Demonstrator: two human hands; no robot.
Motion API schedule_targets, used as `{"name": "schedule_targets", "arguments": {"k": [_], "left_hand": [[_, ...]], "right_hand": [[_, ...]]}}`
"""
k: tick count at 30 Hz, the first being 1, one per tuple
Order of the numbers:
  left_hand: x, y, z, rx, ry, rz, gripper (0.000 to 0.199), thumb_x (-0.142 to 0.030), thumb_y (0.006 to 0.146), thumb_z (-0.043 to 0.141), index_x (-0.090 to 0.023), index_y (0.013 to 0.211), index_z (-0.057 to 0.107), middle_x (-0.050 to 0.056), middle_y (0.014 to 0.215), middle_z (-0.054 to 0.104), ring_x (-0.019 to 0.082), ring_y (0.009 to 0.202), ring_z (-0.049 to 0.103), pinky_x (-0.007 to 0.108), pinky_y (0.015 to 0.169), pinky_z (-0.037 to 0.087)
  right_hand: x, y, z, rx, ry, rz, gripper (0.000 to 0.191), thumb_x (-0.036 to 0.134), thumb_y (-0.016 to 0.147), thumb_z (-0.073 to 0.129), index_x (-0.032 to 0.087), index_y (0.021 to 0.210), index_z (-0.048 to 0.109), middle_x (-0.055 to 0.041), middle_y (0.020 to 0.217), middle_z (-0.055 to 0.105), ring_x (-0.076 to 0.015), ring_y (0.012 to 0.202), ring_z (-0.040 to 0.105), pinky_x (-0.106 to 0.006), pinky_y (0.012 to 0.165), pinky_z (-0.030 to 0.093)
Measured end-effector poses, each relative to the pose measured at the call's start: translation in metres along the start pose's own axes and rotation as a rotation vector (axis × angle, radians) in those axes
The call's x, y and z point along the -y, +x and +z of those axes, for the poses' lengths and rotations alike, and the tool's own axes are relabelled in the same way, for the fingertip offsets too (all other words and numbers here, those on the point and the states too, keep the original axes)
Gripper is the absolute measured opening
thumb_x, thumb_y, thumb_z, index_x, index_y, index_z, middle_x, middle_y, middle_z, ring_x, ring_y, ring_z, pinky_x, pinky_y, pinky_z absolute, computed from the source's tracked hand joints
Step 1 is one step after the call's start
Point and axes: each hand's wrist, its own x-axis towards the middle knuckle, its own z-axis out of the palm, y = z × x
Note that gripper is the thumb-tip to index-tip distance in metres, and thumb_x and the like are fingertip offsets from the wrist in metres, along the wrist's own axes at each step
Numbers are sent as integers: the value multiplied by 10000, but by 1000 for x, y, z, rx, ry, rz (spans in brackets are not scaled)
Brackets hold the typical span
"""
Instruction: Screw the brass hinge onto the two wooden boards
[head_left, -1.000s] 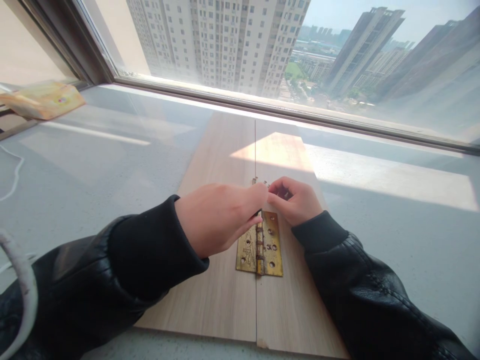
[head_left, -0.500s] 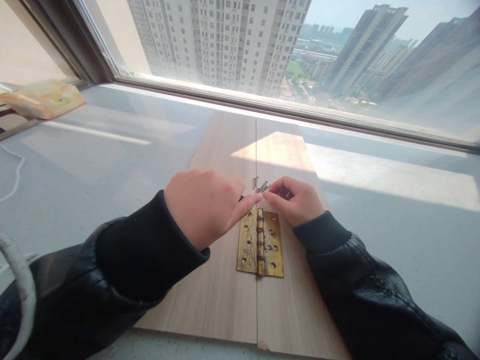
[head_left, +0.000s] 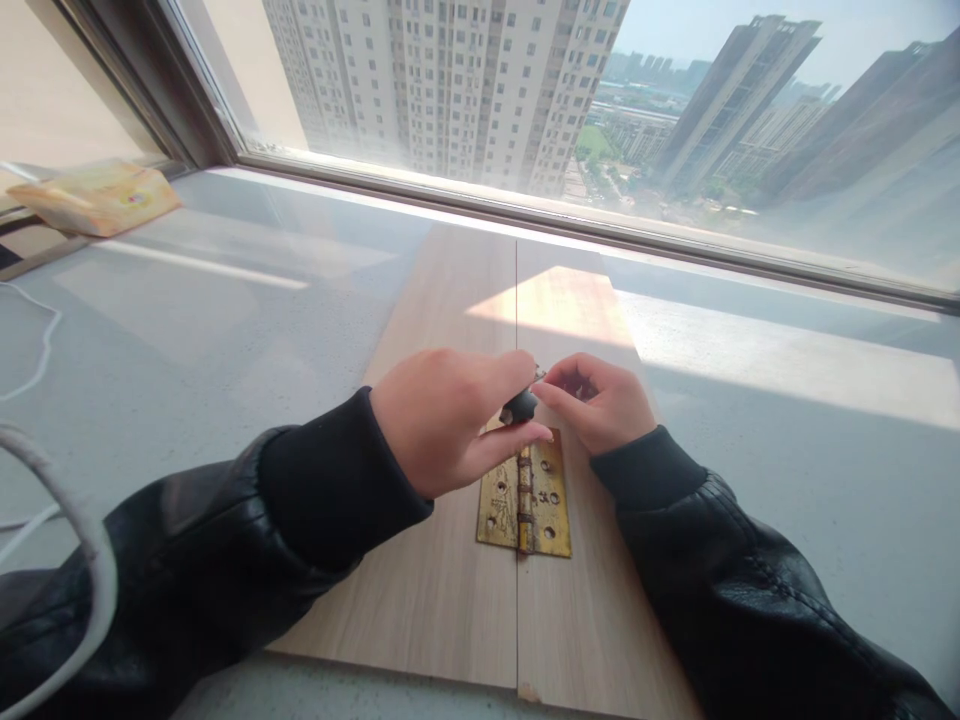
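A worn brass hinge [head_left: 545, 510] lies opened flat over the seam between two pale wooden boards [head_left: 442, 580]. My left hand [head_left: 457, 415] is above the hinge's far end and hides part of it. Between its thumb and fingers is a small black object [head_left: 519, 406], mostly covered, so its kind does not show. My right hand [head_left: 596, 395] is closed in a pinch just right of it, fingertips close to the black object. Something small and shiny shows inside its curled fingers, too little to name. Metal screws beyond the hinge are almost wholly hidden behind my hands.
The boards rest on a pale speckled sill [head_left: 825, 480] below a large window [head_left: 450, 90]. A soft yellow-orange packet [head_left: 97, 200] lies at the far left. White cables [head_left: 101, 570] run along the left side, one close to my left sleeve.
My left hand has moved right and turned, so the black object now shows and the loose screws are covered. My right hand stays nearly in place. The view has shifted slightly.
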Motion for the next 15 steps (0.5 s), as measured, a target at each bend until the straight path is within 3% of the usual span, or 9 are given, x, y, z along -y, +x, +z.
{"name": "schedule_targets", "arguments": {"k": [3,6,10,15], "left_hand": [[7,0,10,-265,-203,-158,292,-398,784,571,-161,635,488,-63,472,391,59,427,333,202,452,293],[21,0,25,-517,-372,-425,323,-373,782,540,-176,552,429,-55,465,359,73,456,328,219,458,298],[43,1,45,-578,-510,-656,376,-368,733,553,-187,478,344,-62,438,283,76,449,284,240,450,253],[50,2,48,-628,-541,-673,393,-375,707,562,-185,465,316,-66,436,264,71,451,270,242,450,231]], "right_hand": [[5,-3,-2,-21,74,-53,182,350,713,652,173,704,610,-5,636,607,-111,555,473,-275,546,400],[15,-7,-3,-11,161,-158,118,297,728,640,182,729,615,-15,677,621,-129,605,518,-304,598,436],[27,-12,-2,114,143,-326,28,188,748,600,193,767,621,-21,705,641,-136,627,538,-315,609,451],[32,-11,1,243,78,-497,33,184,757,614,197,747,642,-33,688,665,-148,654,563,-312,626,481]]}}
